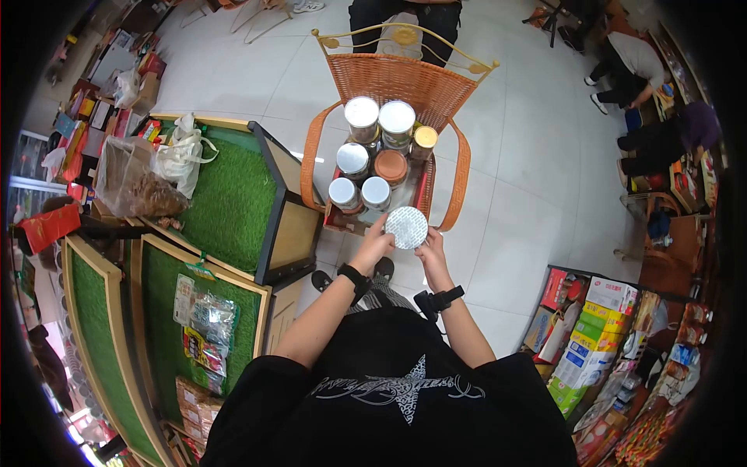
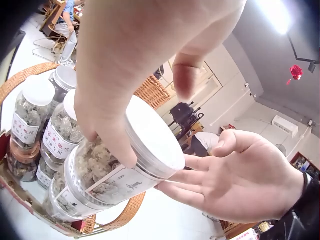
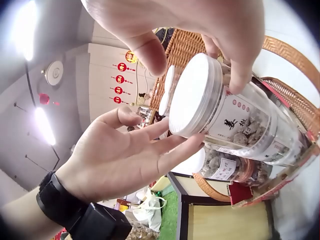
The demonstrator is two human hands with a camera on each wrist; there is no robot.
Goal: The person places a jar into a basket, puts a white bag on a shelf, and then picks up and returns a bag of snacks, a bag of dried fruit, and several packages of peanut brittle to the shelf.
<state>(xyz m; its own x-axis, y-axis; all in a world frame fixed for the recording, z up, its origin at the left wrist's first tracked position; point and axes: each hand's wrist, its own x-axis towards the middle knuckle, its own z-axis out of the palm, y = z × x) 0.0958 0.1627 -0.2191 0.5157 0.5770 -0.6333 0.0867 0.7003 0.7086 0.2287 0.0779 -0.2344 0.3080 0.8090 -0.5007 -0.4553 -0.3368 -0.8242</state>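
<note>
A clear jar with a white lid stands at the box's near right. My left hand and right hand touch opposite sides of it. In the left wrist view, the fingers of my left hand lie along the labelled jar, thumb off it; my right hand reaches its far side with extended fingers. The right wrist view has the labelled jar between my right hand and the straight fingers of my left hand. Other jars are grouped behind it.
The box of jars is on a wicker chair with curved armrests. To the left are green-lined display bins with bags. Stacked goods occupy the lower right. A person sits beyond the chair; others are at the upper right.
</note>
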